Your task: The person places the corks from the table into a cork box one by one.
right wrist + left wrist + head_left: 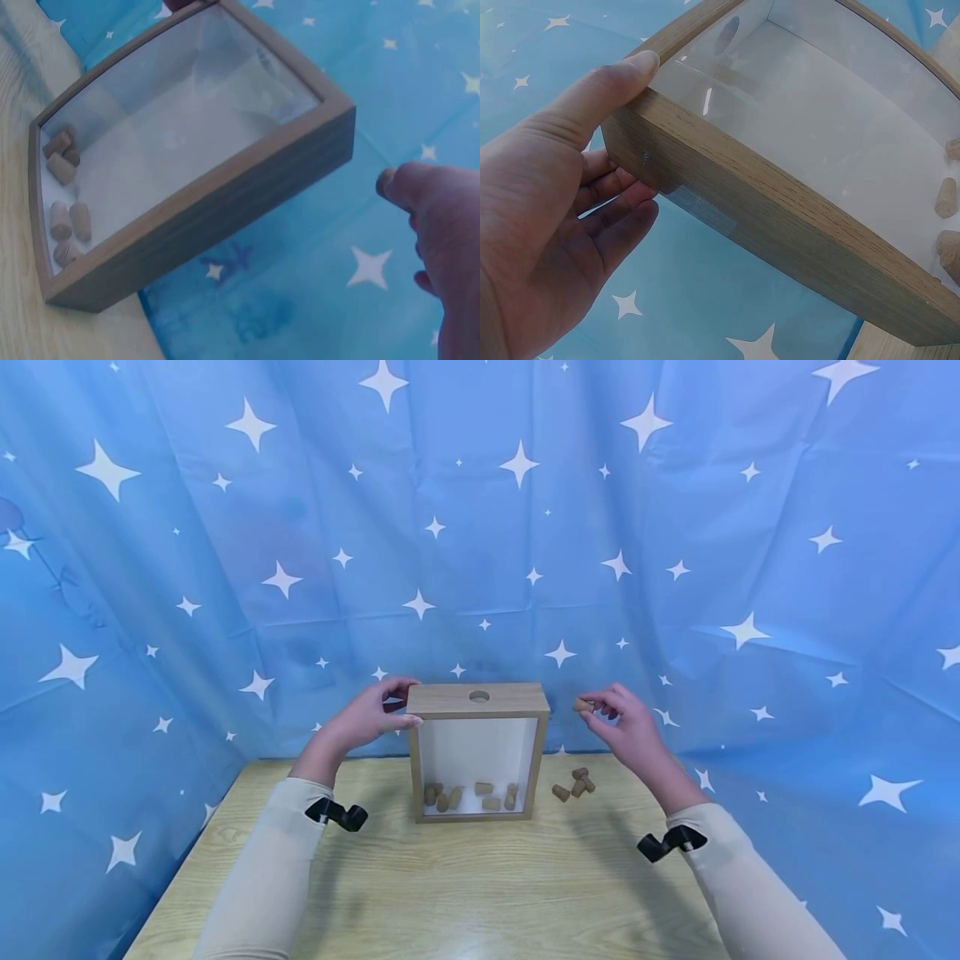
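Observation:
A wooden shadow box [478, 700] with a clear front and a round hole in its top stands upright on the table. Several corks [491, 803] lie at its bottom behind the clear front. My left hand [372, 714] holds the box's upper left corner; in the left wrist view the thumb [626, 79] lies on the front edge and the fingers reach behind. Right of the box, at about the height of its top, my right hand [626, 727] pinches a cork [582, 704] between thumb and fingertips. In the right wrist view that hand [450, 225] is partly cut off.
Several loose corks [577, 787] lie in a small group on the table right of the box. The light wooden table [450, 893] runs back to a blue curtain [480, 568] with white stars, which hangs behind and at both sides.

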A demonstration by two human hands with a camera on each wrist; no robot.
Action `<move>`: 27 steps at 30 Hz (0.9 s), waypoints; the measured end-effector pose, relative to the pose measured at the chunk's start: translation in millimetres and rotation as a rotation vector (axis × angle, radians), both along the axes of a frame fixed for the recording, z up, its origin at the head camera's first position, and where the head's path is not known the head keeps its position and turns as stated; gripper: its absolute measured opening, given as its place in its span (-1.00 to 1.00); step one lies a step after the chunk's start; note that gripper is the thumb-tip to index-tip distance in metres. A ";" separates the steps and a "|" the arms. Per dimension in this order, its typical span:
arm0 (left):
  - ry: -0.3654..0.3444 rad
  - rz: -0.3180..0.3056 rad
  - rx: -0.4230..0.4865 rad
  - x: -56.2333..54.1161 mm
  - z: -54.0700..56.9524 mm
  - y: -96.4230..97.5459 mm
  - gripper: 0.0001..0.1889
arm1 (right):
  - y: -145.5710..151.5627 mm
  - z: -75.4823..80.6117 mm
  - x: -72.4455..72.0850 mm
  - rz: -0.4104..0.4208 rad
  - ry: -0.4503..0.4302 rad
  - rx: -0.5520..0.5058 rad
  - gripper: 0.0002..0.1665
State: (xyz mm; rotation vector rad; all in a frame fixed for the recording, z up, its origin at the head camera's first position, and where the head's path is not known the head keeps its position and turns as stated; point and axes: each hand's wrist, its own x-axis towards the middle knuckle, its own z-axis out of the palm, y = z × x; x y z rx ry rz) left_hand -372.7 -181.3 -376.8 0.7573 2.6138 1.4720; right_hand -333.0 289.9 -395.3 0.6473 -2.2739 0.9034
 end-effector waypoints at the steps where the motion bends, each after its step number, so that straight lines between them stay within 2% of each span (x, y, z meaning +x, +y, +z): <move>1: 0.002 0.000 0.000 -0.2 -0.2 -0.1 -0.17 | -1.9 2.6 0.5 0.006 0.007 -0.004 -0.74; 13: -0.013 -0.006 0.018 0.6 0.9 1.4 -0.20 | -23.8 23.4 2.0 0.082 0.081 -0.034 -0.77; 19: -0.005 -0.005 0.006 0.8 0.8 0.9 -0.19 | -34.3 29.1 1.0 0.128 0.080 -0.049 -0.75; 27: -0.003 -0.003 0.006 -0.1 -0.2 0.4 -0.19 | -49.2 35.6 0.0 0.140 0.052 -0.036 -0.77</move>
